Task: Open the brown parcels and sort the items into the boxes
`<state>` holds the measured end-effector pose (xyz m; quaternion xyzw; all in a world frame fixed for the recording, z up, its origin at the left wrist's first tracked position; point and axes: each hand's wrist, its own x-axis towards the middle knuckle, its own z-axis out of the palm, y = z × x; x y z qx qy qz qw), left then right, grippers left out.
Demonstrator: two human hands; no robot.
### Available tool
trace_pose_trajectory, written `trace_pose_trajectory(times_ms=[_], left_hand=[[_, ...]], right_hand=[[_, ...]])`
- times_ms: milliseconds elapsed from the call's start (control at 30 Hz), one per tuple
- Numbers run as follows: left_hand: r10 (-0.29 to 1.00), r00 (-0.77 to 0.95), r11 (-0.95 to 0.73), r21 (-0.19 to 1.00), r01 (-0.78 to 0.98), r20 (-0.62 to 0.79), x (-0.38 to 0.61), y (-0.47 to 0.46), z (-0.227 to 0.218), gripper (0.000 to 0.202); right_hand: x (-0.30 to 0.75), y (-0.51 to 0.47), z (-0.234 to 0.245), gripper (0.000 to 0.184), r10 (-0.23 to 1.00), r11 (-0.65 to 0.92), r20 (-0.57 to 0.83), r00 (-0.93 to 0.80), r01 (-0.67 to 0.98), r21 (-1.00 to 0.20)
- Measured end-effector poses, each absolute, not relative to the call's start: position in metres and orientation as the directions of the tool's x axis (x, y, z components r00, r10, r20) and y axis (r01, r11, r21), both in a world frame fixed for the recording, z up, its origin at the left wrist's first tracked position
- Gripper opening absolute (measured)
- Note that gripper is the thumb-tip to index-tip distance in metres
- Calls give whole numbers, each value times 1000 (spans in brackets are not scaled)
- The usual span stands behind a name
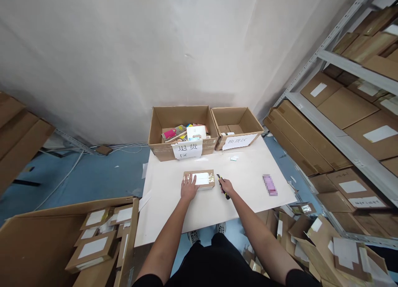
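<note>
A small cardboard parcel (203, 178) with a white label and shiny tape lies on the white table (248, 175). My left hand (188, 188) rests flat on its left end, fingers spread. My right hand (226, 187) is closed around a yellow-and-black utility knife (222, 184), just right of the parcel, with the knife's tip pointing toward the parcel's right end.
Two open cartons with paper signs stand at the table's far edge: the larger one (161, 129) holds several small packages, the smaller one (248, 123) a few flat boxes. A pink blurred item (270, 185) lies at the right. Bins of parcels (93, 241) and shelves (342, 142) flank the table.
</note>
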<state>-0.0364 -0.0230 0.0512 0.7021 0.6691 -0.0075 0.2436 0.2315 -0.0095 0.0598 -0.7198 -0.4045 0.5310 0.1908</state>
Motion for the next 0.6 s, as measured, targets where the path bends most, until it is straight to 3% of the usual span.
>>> trace_pose_trajectory(times_ms=[233, 600], left_hand=[[898, 132, -22, 257, 966, -421, -40, -13, 52, 78], [918, 118, -43, 202, 978, -378, -40, -18, 48, 74]], right_hand=[[217, 18, 65, 47, 737, -619, -673, 62, 462, -635], [228, -14, 66, 46, 710, -594, -704, -13, 528, -608]])
